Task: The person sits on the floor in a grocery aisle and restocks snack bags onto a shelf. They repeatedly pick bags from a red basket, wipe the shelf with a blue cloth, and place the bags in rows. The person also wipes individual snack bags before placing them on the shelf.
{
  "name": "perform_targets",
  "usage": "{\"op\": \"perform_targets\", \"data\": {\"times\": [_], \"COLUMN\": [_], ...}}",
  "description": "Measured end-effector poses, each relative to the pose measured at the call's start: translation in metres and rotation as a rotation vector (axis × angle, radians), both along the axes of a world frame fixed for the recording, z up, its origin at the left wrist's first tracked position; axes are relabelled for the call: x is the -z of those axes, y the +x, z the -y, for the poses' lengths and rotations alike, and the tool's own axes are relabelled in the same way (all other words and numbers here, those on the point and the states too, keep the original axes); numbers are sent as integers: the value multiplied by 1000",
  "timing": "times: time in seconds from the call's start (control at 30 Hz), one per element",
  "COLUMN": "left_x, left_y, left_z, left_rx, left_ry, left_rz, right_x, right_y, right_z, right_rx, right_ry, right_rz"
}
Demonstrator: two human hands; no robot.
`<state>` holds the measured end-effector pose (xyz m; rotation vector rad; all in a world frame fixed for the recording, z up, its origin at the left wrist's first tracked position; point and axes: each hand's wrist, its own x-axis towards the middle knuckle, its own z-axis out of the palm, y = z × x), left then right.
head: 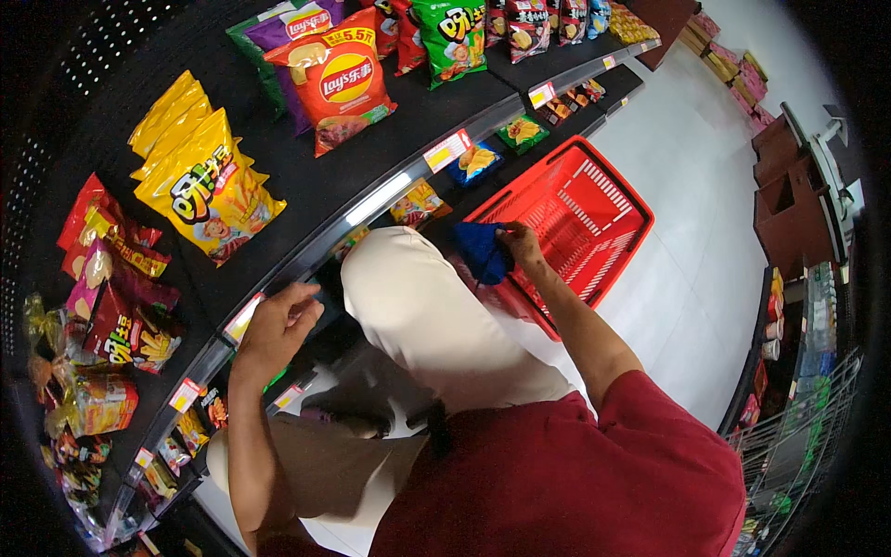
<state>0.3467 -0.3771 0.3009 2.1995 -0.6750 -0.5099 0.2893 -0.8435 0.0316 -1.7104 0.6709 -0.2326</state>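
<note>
My right hand (521, 245) grips a dark blue cloth (480, 252) between thumb and fingers. The cloth hangs bunched beside my bent knee, over the near edge of a red plastic shopping basket (553, 191). Inside the basket I see only its slotted red walls and floor. My left hand (278, 331) is empty, its fingers loosely bent and apart, in front of the shelf's price-label strip (348, 223). Beyond it on the black shelf (243, 292) stand yellow potato snack bags (212, 191) and a red Lay's chip bag (341, 80).
A green snack bag (452, 38) stands farther along the shelf. Red and purple packets (118, 278) crowd its left end. Small snack packs (475, 163) lie on the lower shelf. Brown counters (797, 195) and a wire rack (800, 445) are at right, across the pale floor (703, 278).
</note>
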Motion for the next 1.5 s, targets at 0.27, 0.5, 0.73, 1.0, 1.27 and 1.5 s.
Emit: {"op": "perform_targets", "data": {"times": [0.27, 0.5, 0.73, 1.0, 1.27, 1.5], "left_x": [2, -2, -13, -36, -18, -10], "left_y": [-4, -2, 7, 39, 73, 80], "left_z": [-16, -14, -29, -80, -98, -88], "left_rx": [-43, -18, -66, -400, -679, -629], "left_ry": [-14, 21, -25, -338, -319, -238], "left_rz": [6, 27, 166, 25, 198, 153], "right_x": [-69, -46, -20, -193, -378, -388], "right_y": [-40, -56, -51, 17, 97, 191], "right_z": [-35, 2, 15, -90, -266, -339], "right_rx": [-291, -294, -192, -304, -803, -825], "right_ry": [231, 360, -96, -310, -692, -1046], "right_rz": [-167, -33, -103, 354, 797, 872]}}
